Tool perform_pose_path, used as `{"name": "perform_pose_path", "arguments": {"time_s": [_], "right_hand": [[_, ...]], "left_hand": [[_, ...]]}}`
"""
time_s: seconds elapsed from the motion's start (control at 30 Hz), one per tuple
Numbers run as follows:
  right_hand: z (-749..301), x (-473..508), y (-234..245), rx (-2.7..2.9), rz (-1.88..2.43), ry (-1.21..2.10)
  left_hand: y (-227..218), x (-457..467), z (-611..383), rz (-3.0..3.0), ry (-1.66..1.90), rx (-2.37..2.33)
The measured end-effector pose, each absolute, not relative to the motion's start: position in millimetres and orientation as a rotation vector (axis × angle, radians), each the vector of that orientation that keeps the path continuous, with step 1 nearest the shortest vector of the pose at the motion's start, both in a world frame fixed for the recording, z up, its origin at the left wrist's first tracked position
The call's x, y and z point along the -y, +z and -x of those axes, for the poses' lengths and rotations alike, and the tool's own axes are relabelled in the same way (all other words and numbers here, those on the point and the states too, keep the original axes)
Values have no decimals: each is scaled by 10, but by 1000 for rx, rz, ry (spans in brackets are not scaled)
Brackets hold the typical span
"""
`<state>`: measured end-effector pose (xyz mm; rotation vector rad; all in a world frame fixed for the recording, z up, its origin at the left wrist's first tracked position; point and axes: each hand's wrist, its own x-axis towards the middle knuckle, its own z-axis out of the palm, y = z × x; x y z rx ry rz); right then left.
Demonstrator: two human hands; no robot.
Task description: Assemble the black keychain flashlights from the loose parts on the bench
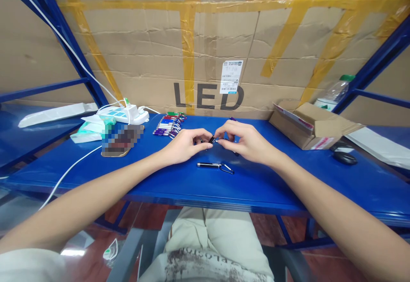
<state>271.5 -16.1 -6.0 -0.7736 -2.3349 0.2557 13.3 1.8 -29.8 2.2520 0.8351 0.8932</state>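
Note:
Above the middle of the blue table (179,184), my left hand (185,146) is closed, thumb and fingers pinching a small black cylinder (212,139). My right hand (245,142) meets it from the other side, its fingertips pinched together at the cylinder's end; what they hold is too small to make out. Just below the hands lies a slim black penlight (209,165) with a black carabiner clip (226,169) at its right end. Beyond my left hand, several penlights (165,125) in purple, silver, blue, red and green lie in a row with their clips. Dark items under my right hand are partly hidden.
A white power strip (120,114) with cables, a plastic packet (91,129) and a blurred-out phone-like object (123,140) lie left. At right are an opened cardboard box (312,126), a black mouse (344,158) and a bottle (336,92). A large carton (144,60) stands behind.

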Motion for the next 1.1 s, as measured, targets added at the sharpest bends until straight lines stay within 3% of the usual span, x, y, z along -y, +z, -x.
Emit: {"name": "perform_pose_path", "arguments": {"time_s": [0.6, 0.9, 1.1], "right_hand": [[-2713, 126, -78, 2265, 739, 378], [-2836, 32, -85, 2474, 937, -38], [-2888, -21, -143, 2680, 1031, -87]], "left_hand": [[-306, -38, -134, -2279, 861, -856], [-296, -113, -80, -2336, 865, -882], [-300, -121, -69, -2386, 849, -916]]}}
